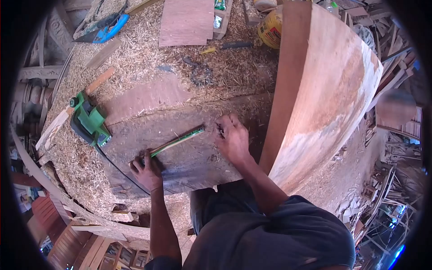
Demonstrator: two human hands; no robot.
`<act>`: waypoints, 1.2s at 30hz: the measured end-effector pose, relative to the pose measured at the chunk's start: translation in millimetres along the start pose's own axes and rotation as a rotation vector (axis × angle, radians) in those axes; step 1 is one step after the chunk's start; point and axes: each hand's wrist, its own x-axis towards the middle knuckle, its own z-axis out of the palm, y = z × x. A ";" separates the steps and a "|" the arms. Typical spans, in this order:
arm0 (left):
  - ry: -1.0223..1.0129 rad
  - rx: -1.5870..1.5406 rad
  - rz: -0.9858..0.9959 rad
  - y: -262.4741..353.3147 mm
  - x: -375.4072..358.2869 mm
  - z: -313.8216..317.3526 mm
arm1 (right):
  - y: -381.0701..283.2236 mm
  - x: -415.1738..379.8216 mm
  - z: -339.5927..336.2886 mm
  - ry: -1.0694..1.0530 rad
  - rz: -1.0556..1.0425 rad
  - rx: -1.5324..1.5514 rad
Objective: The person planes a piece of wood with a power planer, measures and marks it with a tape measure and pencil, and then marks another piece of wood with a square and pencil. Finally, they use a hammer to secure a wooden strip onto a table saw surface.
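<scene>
A thin green strip-like tool [178,141] lies slantwise on the dark wooden board [130,141]. At its lower left end is my left hand [147,171], its fingers apart and touching the board beside or on that end. My right hand [232,137] is just past the strip's upper right end, fingers curled together around something small and dark that I cannot make out. A green power planer [90,120] sits to the left, its black cord running across the board towards my left hand.
To the right stands a large curved wooden panel [324,94]. Wood shavings [135,54] cover the bench. Farther off are a blue-handled saw [110,30], a flat wood sheet [186,22] and a yellow container [271,30]. A wood strip [102,80] points towards the planer.
</scene>
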 end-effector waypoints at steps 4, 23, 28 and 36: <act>-0.023 0.001 -0.006 -0.2 0.9 -1.4 | 37.2 -19.2 21.7 0.031 0.017 0.047; -0.060 0.053 -0.045 -0.2 -0.3 -6.6 | 13.4 -69.1 116.2 -0.043 -0.182 0.371; -0.028 0.060 -0.023 -3.4 -0.4 -1.2 | 17.5 -61.7 118.4 -0.069 -0.373 0.186; -0.028 0.057 -0.035 -1.3 -1.0 -3.1 | 27.2 -59.6 118.6 -0.109 -0.430 0.230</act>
